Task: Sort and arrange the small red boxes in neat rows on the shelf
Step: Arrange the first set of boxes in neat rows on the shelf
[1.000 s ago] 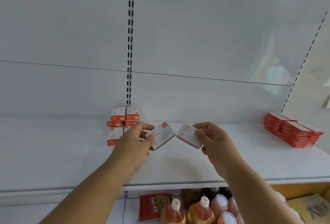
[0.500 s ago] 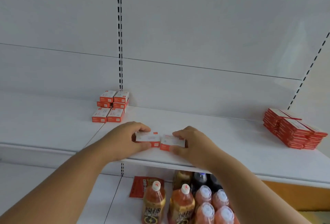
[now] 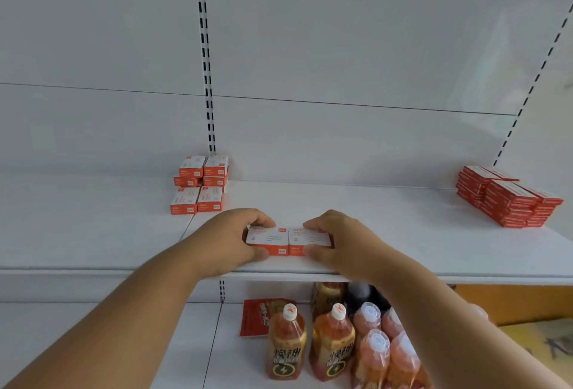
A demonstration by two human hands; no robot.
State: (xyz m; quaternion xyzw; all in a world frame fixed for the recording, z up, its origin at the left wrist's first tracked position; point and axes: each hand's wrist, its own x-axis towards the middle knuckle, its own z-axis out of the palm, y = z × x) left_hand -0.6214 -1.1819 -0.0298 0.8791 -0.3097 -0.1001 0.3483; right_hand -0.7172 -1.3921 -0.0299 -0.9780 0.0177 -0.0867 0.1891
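the left hand [image 3: 231, 241] was clamped on the left box [image 3: 267, 241], thumb on its front edge and fingers over the back; the right hand [image 3: 339, 243] was clamped likewise on the right box [image 3: 309, 241]. both boxes lay flat and touching side by side on the shelf [image 3: 403, 233], close to its front lip at about 6 o'clock of the shelf.

risk, as judged: the pair sat near the lip, so an uneven release or a drag of the fingers could skew the boxes or tip one over the edge onto the bottles [image 3: 335, 345] below. the seam could also open if one hand pulled away first.

count: two boxes in hand. the sorted group [image 3: 201, 185] at 10 o'clock showed about six boxes, the rear ones stacked two high. the unsorted pile [image 3: 508, 199] at 2 o'clock held many; the number could not be told. at least six bottles and one red packet [image 3: 255, 317] showed on the lower shelf.
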